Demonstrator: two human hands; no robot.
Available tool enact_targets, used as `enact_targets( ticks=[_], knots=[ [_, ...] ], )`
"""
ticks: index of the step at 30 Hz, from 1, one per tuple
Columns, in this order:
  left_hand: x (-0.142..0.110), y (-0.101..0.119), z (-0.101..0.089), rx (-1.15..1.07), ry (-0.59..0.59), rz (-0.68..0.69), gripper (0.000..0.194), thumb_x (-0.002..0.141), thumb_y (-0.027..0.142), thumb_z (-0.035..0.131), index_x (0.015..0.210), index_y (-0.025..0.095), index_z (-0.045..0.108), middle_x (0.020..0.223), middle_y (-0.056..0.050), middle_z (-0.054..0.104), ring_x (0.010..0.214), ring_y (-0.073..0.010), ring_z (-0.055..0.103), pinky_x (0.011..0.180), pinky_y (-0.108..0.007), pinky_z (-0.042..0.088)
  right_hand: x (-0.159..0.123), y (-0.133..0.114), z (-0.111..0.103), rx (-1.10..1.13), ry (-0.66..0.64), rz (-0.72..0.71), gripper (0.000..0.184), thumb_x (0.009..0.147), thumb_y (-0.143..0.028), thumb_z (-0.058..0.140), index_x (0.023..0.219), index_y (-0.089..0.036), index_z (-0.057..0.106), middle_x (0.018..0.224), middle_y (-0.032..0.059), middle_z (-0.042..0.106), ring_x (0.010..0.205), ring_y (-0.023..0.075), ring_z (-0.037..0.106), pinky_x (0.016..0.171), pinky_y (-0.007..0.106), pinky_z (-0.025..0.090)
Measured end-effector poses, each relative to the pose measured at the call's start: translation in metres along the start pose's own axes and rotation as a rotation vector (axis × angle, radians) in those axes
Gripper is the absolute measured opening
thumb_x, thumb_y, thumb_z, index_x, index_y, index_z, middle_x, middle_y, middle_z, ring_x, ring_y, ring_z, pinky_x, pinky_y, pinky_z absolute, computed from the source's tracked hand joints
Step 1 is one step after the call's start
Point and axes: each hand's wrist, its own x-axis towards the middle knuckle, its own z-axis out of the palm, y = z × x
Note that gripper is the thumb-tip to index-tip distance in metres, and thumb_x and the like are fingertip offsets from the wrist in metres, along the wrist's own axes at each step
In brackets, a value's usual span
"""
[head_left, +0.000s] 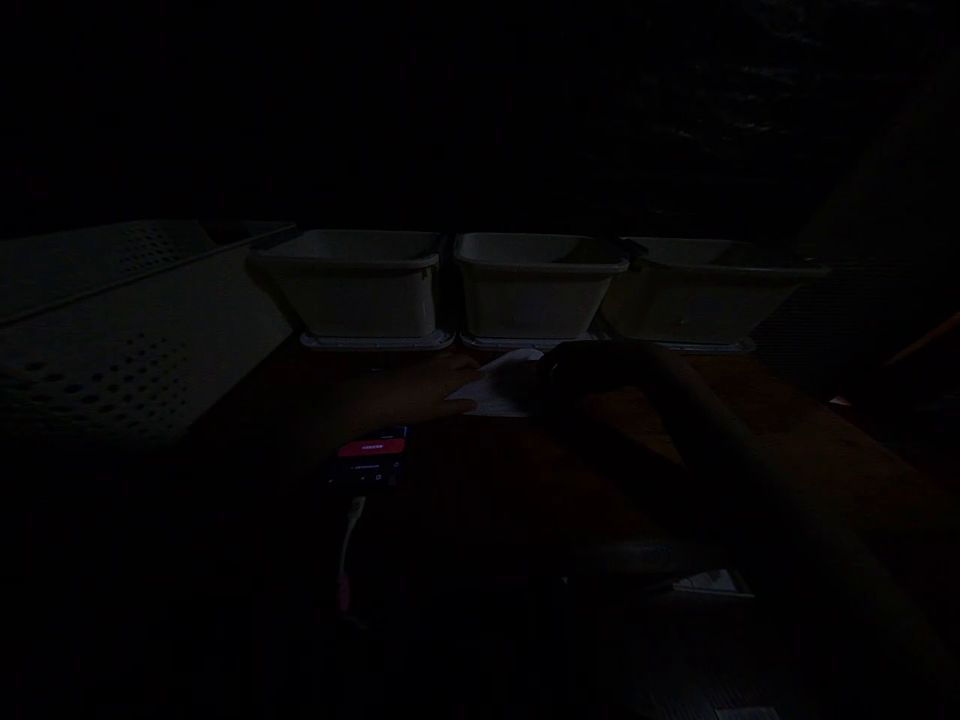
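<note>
Head view, very dim: right hand rests on a white paper sheet lying before the middle bin, left hand just beside its left edge; whether either hand grips, I cannot tell. Phone lies nearer.

Very dim, underexposed view; only the pale tubs and a glowing phone screen stand out.

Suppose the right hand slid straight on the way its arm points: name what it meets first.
The right hand already rests at the white paper; beyond that, probably the middle white tub, though the dark hides depth.
</note>
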Motion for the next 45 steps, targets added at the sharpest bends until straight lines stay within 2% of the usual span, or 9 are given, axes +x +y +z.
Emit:
enact_targets(
  ticks=[6, 10, 13, 17, 20, 24, 27, 36, 45],
  knots=[
    [0.0, 0.003, -0.003, -0.063, -0.01, 0.005, 0.046, 0.105, 0.026, 0.052, 0.149, 0.019, 0.044, 0.161, -0.011, 0.041, 0.148, -0.0218, 0.041, 0.12, -0.038, 0.033, 0.009, 0.002, -0.002, -0.2, 0.098, -0.218, 0.019, 0.083, -0.005, 0.056, 0.079, -0.018, 0.07, 0.086, 0.0053, 0.076, 0.073, 0.0127, 0.065, 0.072, 0.024, 0.052],
    [-0.001, 0.008, -0.006, -0.027, -0.021, -0.027, 0.043, 0.106, 0.029, 0.051, 0.148, 0.019, 0.046, 0.16, -0.012, 0.043, 0.145, -0.0239, 0.045, 0.117, -0.038, 0.037, 0.018, -0.001, 0.002, -0.294, 0.369, -0.398, 0.022, 0.082, -0.008, 0.061, 0.099, -0.014, 0.073, 0.101, 0.0095, 0.077, 0.085, 0.0162, 0.069, 0.075, 0.026, 0.052],
    [-0.001, 0.007, -0.005, -0.028, -0.014, -0.024, 0.042, 0.106, 0.031, 0.052, 0.147, 0.019, 0.048, 0.158, -0.011, 0.045, 0.142, -0.0235, 0.048, 0.117, -0.037, 0.037, 0.027, -0.008, 0.014, -0.338, 0.485, -0.458, 0.028, 0.084, -0.01, 0.061, 0.109, -0.014, 0.074, 0.11, 0.0111, 0.076, 0.096, 0.0188, 0.07, 0.082, 0.028, 0.052],
    [0.0, 0.0, 0.0, -0.031, 0.007, -0.003, 0.042, 0.106, 0.032, 0.053, 0.146, 0.018, 0.05, 0.154, -0.011, 0.05, 0.143, -0.0219, 0.047, 0.12, -0.037, 0.033, 0.047, -0.02, 0.034, -0.542, 0.371, -0.523, 0.025, 0.094, -0.018, 0.057, 0.11, -0.013, 0.075, 0.115, 0.0144, 0.075, 0.095, 0.0197, 0.071, 0.081, 0.028, 0.051],
    [0.001, -0.003, 0.003, -0.034, 0.035, 0.031, 0.04, 0.106, 0.031, 0.054, 0.144, 0.02, 0.052, 0.153, -0.011, 0.051, 0.142, -0.0202, 0.047, 0.119, -0.035, 0.034, 0.059, -0.019, 0.042, -0.694, 0.371, -0.488, 0.028, 0.096, -0.021, 0.053, 0.109, -0.013, 0.076, 0.111, 0.0154, 0.076, 0.088, 0.0213, 0.071, 0.074, 0.028, 0.049],
    [0.001, 0.0, 0.0, -0.036, 0.058, 0.081, 0.041, 0.104, 0.024, 0.055, 0.145, 0.023, 0.051, 0.153, -0.01, 0.051, 0.143, -0.0202, 0.045, 0.12, -0.038, 0.033, 0.059, -0.008, 0.039, -0.535, 0.39, -0.414, 0.032, 0.097, -0.021, 0.05, 0.114, -0.015, 0.076, 0.103, 0.0114, 0.078, 0.077, 0.018, 0.069, 0.065, 0.025, 0.045],
    [0.0, 0.005, -0.003, 0.017, 0.076, 0.081, 0.042, 0.104, 0.026, 0.058, 0.145, 0.022, 0.051, 0.153, -0.01, 0.051, 0.144, -0.0219, 0.043, 0.12, -0.039, 0.034, 0.052, 0.0, 0.031, -0.509, 0.402, -0.327, 0.03, 0.094, -0.021, 0.051, 0.106, -0.014, 0.078, 0.095, 0.0115, 0.078, 0.072, 0.0174, 0.068, 0.062, 0.025, 0.042],
    [0.001, 0.009, -0.002, 0.172, 0.071, 0.032, 0.04, 0.102, 0.025, 0.063, 0.141, 0.02, 0.054, 0.15, -0.011, 0.051, 0.138, -0.0237, 0.05, 0.111, -0.034, 0.041, 0.038, -0.015, 0.025, -0.572, 0.449, -0.19, 0.03, 0.094, -0.027, 0.055, 0.107, -0.011, 0.078, 0.103, 0.0159, 0.077, 0.087, 0.0227, 0.071, 0.067, 0.026, 0.041],
    [0.009, 0.023, 0.0, 0.397, 0.078, 0.01, 0.028, 0.104, 0.022, 0.053, 0.131, 0.018, 0.061, 0.144, -0.012, 0.057, 0.133, -0.0262, 0.053, 0.108, -0.038, 0.04, 0.046, -0.007, 0.03, -0.465, 0.478, -0.249, 0.025, 0.094, -0.025, 0.054, 0.102, -0.014, 0.075, 0.098, 0.0108, 0.076, 0.081, 0.0177, 0.067, 0.064, 0.024, 0.038]
  ],
)
